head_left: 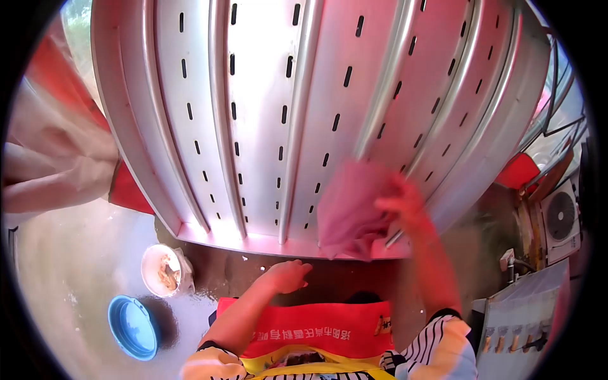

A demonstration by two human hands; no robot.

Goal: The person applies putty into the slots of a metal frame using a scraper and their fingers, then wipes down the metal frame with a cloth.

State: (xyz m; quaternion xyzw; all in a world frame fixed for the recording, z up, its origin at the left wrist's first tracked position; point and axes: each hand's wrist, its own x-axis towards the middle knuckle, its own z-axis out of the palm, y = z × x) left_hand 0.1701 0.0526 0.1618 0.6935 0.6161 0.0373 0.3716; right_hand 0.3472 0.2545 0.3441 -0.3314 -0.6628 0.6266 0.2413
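Note:
A large metal panel with raised ribs and rows of slots stretches out in front of me. Near its front edge, right of centre, a pink cloth lies bunched on the metal. My right hand, blurred by motion, grips the right side of this cloth. Just below the panel's front edge, my left hand hangs with its fingers curled in and nothing visible in them. A red apron with printed lettering covers my front.
On the wet floor to the left stand a white bucket with something brownish in it and a blue basin. Beige and red fabric hangs at the left. An outdoor fan unit stands at the right.

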